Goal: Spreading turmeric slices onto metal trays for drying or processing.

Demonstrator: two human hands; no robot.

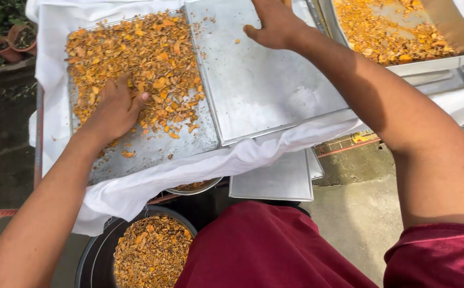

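The left hand (115,109) lies flat, fingers spread wide, palm down in the orange-yellow dried chips (152,53) on the left metal tray (152,152), pressing into the near edge of the heap and gripping nothing. The chips cover the far and middle part of that tray, thinning to a few stray bits toward its near end, where bare metal shows. Over to the right, the right hand (274,24) rests open on the far end of the middle tray (264,90), fingers stretched out and thumb pointing left, flat against the metal, holding nothing. This middle tray is almost bare, just a handful of crumbs near its far left corner, and its left edge sits just beside the heaped tray, seeming to overlap it. Both trays sit on a white cloth (152,181) that drapes over the surface and bunches up along the near edge. At far right, a third tray (434,64) holds more of the same orange chips, tilted with one wall catching the light. Below the cloth, near the person, a dark round tub (96,256) is filled with the same dried pieces, and a flat metal sheet (274,181) pokes out beneath the cloth. A maroon garment (274,250) fills the near foreground.
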